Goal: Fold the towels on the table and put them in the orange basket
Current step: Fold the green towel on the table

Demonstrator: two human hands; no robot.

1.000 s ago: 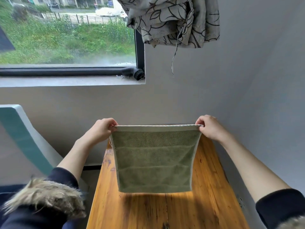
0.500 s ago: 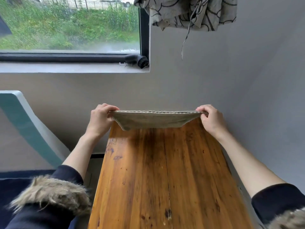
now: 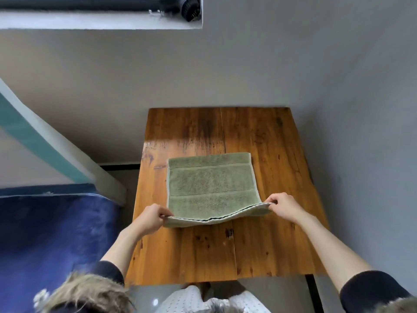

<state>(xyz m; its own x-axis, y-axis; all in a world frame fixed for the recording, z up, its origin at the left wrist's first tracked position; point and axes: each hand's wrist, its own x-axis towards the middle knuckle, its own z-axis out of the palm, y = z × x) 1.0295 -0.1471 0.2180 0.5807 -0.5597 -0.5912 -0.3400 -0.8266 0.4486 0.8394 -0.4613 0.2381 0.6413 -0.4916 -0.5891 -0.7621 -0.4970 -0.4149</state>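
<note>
Orange basket was not visible anywhere in the head view. Only one towel [image 3: 212,188] was in view: green, folded, lying flat mid-table on the wooden table [image 3: 270,154], far edge on the wood, near edge lifted slightly and sagging between the hands. Layer count at the near edge was hard to tell; a dark gap showed at least two. Left hand [image 3: 150,219] pinched the near-left corner, fingertips tucked under cloth, thumb on top. Right hand [image 3: 283,206] pinched the near-right corner, fingers curled. Two hands, two bare forearms, dark sleeves with fur trim cut off at the bottom corners. Near table edge was partly blocked by a spotted garment [image 3: 203,299], cropped. A black object [image 3: 189,7] on the window sill [image 3: 101,24] was cut by the top edge, unidentifiable. Blue surface [image 3: 56,233] at left ran out of frame.
</note>
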